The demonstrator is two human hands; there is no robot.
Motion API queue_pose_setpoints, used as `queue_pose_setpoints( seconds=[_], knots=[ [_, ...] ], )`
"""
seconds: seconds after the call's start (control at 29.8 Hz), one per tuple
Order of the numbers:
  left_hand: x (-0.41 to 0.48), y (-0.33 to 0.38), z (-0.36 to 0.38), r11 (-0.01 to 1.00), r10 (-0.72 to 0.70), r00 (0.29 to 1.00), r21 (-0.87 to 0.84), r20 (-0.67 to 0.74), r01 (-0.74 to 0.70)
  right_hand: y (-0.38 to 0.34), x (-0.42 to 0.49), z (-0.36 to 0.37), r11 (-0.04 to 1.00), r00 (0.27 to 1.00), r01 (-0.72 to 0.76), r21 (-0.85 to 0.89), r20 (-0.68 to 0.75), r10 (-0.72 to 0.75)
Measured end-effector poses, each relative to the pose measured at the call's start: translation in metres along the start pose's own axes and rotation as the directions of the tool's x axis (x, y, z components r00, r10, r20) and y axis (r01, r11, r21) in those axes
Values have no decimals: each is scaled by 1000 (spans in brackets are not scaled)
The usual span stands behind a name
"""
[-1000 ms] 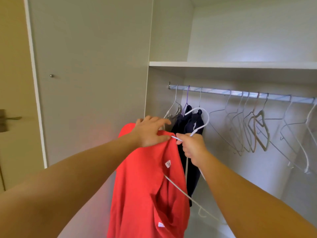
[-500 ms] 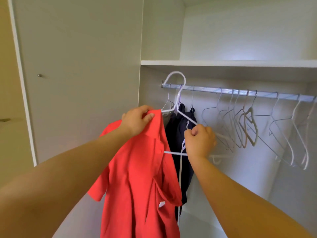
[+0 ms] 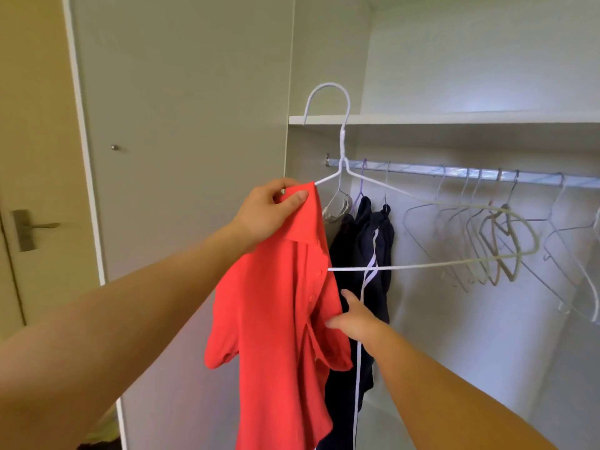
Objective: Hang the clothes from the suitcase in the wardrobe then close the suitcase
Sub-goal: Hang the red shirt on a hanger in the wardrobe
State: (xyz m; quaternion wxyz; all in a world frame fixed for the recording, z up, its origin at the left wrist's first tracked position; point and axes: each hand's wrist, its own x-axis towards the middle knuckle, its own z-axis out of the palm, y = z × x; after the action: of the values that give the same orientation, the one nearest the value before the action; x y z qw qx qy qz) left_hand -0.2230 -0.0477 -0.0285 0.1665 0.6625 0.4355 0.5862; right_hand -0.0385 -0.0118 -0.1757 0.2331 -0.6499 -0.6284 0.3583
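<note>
Head view: the red shirt (image 3: 276, 319) is only half on the white wire hanger (image 3: 343, 141), held up in front of the open wardrobe, left of the rail (image 3: 454, 172). The suitcase is not in view.

The 2 hands are well apart. The left hand (image 3: 269, 212) is clamped on the collar, thumb on top, at the end of the hanger's left arm, and carries the weight. The right hand (image 3: 355, 323) is lower, its fingers against the loose right side of the shirt; I cannot tell whether they pinch the cloth or only touch it.

The step in hand looks like dressing the hanger's bare right arm. To do it well, the left hand should pin cloth and wire together so the covered shoulder does not slip. The right hand should lift the slack shoulder up and across over the bare arm, not pull down on it. Only then should the hook go to the rail, in the gap beside the dark clothes (image 3: 363, 241).

The hanger stands upright, hook on top and opening left. Its long axis, the bottom bar, runs almost level from the shirt rightward, across the empty hangers (image 3: 500, 241). The shirt hangs collar up, its length vertical.
</note>
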Motion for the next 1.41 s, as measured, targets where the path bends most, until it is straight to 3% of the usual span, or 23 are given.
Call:
queue_pose_setpoints(
  seconds=[0.1,0.17,0.27,0.34,0.44,0.54,0.64,0.74,0.87,1.01,1.11,1.14,1.21,1.31,1.38,1.41],
  knots=[
    [1,-2,-12,1000,-14,999,-20,-35,14,2,-2,14,998,1000,3,-63,30,-1],
    [3,-5,-21,1000,-26,997,5,-69,26,5,0,17,999,996,-41,-25,-76,39],
    [4,-16,-35,981,-47,991,179,-125,69,3,2,4,958,974,-52,283,-198,111],
    [2,-24,-46,933,-68,987,342,-145,115,1,3,-13,803,972,-44,594,-160,172],
    [-3,-38,-59,855,-115,976,483,-183,191,0,-3,-37,571,976,-85,816,-46,212],
    [-7,-51,-64,832,-155,958,491,-242,259,-4,-14,-51,443,987,-133,887,76,144],
    [-8,-57,-68,812,-166,942,501,-292,299,-6,-19,-60,321,994,-109,941,95,58],
    [-11,-62,-76,781,-106,950,567,-295,263,-4,-18,-69,286,993,-117,951,105,58],
    [-18,-70,-82,699,-41,980,696,-194,167,5,-12,-78,249,985,-173,953,161,66],
    [-24,-74,-77,684,16,991,724,-136,88,5,-14,-84,325,977,-211,922,211,36],
    [-23,-73,-68,690,1,995,721,-96,69,0,-16,-85,458,988,-157,875,142,69],
    [-22,-73,-64,686,12,997,726,-78,48,-1,-15,-84,518,992,-122,846,83,98],
    [-24,-73,-55,668,55,997,744,-47,-2,3,-7,-81,675,972,30,737,-178,151],
    [-26,-73,-41,593,154,988,797,25,-113,2,0,-74,902,824,232,364,-567,16],
    [-26,-69,-26,512,187,979,843,82,-168,-8,-7,-67,897,778,315,308,-626,-58],
    [-24,-67,-18,493,160,983,856,86,-155,-13,-12,-64,864,800,360,352,-592,-92]
  ],
)
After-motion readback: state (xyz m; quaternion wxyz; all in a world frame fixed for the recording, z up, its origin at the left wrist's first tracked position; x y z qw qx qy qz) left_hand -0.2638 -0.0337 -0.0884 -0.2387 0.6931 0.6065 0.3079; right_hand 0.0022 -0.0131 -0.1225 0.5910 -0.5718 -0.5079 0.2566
